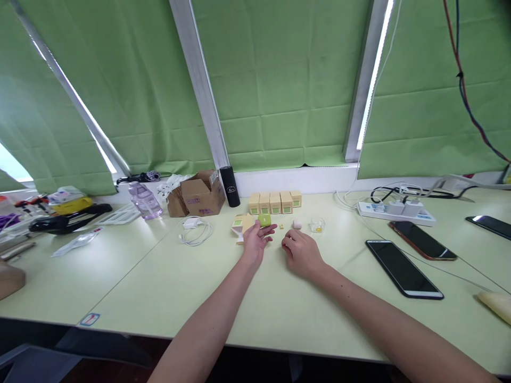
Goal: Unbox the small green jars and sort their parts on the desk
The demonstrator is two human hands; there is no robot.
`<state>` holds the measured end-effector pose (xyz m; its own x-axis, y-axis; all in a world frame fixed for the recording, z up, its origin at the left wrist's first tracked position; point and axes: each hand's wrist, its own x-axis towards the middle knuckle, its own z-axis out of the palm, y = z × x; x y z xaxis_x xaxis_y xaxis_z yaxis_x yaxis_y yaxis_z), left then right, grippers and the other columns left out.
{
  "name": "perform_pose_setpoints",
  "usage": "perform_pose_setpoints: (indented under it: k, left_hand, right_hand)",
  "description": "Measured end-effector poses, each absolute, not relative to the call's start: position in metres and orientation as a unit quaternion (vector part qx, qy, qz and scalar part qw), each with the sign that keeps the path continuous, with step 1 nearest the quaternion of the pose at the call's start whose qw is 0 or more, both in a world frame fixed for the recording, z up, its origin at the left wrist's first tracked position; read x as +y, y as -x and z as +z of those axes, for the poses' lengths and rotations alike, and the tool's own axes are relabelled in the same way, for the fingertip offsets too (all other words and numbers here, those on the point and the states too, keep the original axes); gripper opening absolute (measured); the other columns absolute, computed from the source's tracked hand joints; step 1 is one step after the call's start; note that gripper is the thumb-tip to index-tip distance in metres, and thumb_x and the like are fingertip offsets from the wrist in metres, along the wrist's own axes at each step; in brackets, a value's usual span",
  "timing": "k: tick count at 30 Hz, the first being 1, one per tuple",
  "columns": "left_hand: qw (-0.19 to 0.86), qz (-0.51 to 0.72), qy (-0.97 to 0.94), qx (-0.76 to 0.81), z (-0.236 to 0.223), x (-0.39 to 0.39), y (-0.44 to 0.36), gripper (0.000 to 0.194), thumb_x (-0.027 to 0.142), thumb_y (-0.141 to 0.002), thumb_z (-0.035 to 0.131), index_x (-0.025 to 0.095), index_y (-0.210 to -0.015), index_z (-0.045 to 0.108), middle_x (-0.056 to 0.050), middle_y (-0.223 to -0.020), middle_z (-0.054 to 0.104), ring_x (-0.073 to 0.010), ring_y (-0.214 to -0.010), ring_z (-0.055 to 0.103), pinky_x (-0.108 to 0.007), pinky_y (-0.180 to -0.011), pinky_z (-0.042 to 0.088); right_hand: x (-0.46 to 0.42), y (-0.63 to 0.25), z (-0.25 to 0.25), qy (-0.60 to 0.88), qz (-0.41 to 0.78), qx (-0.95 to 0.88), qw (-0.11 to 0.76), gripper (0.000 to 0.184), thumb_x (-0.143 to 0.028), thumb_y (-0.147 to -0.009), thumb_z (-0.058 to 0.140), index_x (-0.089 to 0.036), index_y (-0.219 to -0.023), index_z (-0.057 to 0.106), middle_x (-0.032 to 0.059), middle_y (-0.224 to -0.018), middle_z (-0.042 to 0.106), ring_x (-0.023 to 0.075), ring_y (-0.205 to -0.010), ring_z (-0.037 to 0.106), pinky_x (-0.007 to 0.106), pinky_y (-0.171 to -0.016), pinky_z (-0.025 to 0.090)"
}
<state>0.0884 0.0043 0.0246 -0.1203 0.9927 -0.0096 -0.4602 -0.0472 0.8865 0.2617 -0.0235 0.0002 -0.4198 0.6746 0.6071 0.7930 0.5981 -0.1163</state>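
Observation:
My left hand [255, 242] is turned palm up, and a small green rounded case [264, 219] rests between its thumb and index finger while the other fingers stretch out to the right. Just behind that hand lies an opened kraft-paper box [241, 224]. My right hand [301, 252] is low over the table with its fingers curled together; whatever may be in them is hidden. Beyond it are a tiny yellow piece [281, 226], a small pale pink round item [297, 224] and a clear container [317, 225] with yellow bits inside.
Several small kraft boxes [275, 203] stand in a row behind. To the left are a white charger with cable [193, 223], a cardboard carton [202, 194], a black cylinder [230, 186] and a clear bottle [145, 201]. Phones [404, 268] and a power strip [397, 211] lie right.

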Motion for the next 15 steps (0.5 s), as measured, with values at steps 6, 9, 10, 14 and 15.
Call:
perform_pose_setpoints:
  k: [6, 9, 10, 14, 15]
  left_hand:
    - [0.633, 0.617, -0.259, 0.389, 0.030, 0.004, -0.087, 0.029, 0.041, -0.101, 0.053, 0.014, -0.097, 0.063, -0.019, -0.099, 0.079, -0.0170, -0.071, 0.069, -0.027, -0.062, 0.050]
    - [0.607, 0.610, -0.306, 0.408, 0.025, 0.007, -0.086, 0.028, 0.043, -0.097, 0.060, 0.015, -0.096, 0.064, -0.018, -0.100, 0.079, -0.0186, -0.076, 0.070, -0.027, -0.062, 0.050]
    - [0.579, 0.609, -0.340, 0.422, 0.023, 0.009, -0.086, 0.029, 0.044, -0.094, 0.063, 0.015, -0.095, 0.064, -0.018, -0.101, 0.079, -0.0197, -0.079, 0.071, -0.028, -0.063, 0.050]
    - [0.356, 0.595, -0.514, 0.505, 0.019, 0.017, -0.085, 0.023, 0.041, -0.085, 0.073, 0.019, -0.087, 0.067, -0.013, -0.099, 0.077, -0.0249, -0.092, 0.069, -0.035, -0.075, 0.052]
    - [0.307, 0.588, -0.543, 0.515, 0.019, 0.019, -0.084, 0.019, 0.038, -0.083, 0.074, 0.020, -0.086, 0.069, -0.011, -0.099, 0.077, -0.0262, -0.096, 0.068, -0.038, -0.081, 0.052]
  right_hand:
    - [-0.035, -0.265, 0.001, 0.472, -0.051, -0.835, 0.277, 0.013, -0.017, -0.095, 0.057, -0.020, -0.092, 0.069, 0.0050, -0.096, 0.068, 0.0169, -0.079, 0.060, 0.031, -0.066, 0.036]
    - [-0.035, -0.265, 0.002, 0.489, -0.027, -0.827, 0.277, 0.014, -0.017, -0.096, 0.057, -0.021, -0.093, 0.069, 0.0041, -0.097, 0.068, 0.0162, -0.079, 0.062, 0.030, -0.064, 0.036]
    - [-0.034, -0.266, 0.002, 0.491, -0.022, -0.825, 0.278, 0.014, -0.016, -0.096, 0.057, -0.022, -0.093, 0.069, 0.0038, -0.097, 0.069, 0.0161, -0.080, 0.063, 0.030, -0.064, 0.036]
    - [-0.034, -0.266, 0.002, 0.492, -0.016, -0.823, 0.282, 0.015, -0.015, -0.095, 0.056, -0.022, -0.092, 0.070, 0.0035, -0.096, 0.069, 0.0163, -0.081, 0.064, 0.029, -0.065, 0.037]
    - [-0.034, -0.266, 0.002, 0.492, -0.015, -0.823, 0.282, 0.015, -0.016, -0.095, 0.057, -0.022, -0.092, 0.070, 0.0036, -0.096, 0.069, 0.0165, -0.081, 0.064, 0.029, -0.065, 0.037]
